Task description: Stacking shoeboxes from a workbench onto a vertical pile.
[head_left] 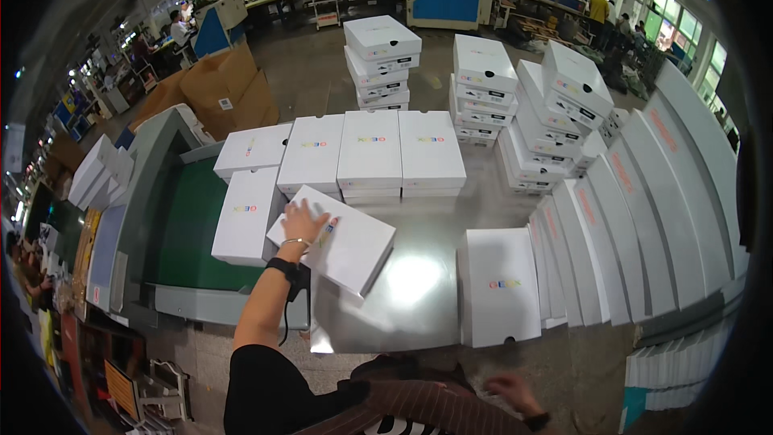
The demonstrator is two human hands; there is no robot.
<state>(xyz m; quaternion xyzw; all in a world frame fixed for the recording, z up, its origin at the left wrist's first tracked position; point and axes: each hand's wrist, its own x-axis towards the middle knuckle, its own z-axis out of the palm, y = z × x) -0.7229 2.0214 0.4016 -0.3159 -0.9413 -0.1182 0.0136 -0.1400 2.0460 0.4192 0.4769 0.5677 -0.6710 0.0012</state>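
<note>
My left hand (304,224) lies on the lid of a white shoebox (350,251), its fingers spread near the box's far left corner. That box sits askew, partly on the metal tabletop (386,314), its left corner close to another white shoebox (241,225) on the green conveyor belt (189,209). Low on the right, off the table's front edge, hangs my right hand (515,395); it touches no box, and its fingers are blurred. A single white shoebox (501,286) rests at the table's right front.
Shoeboxes (369,149) line the table's far side. Taller stacks (382,40) rise behind it, with more stacks (576,84) at the right. Large white boxes or boards (628,217) lean in a row on the right. Brown cartons (225,89) stand behind the conveyor. Several people work in the background.
</note>
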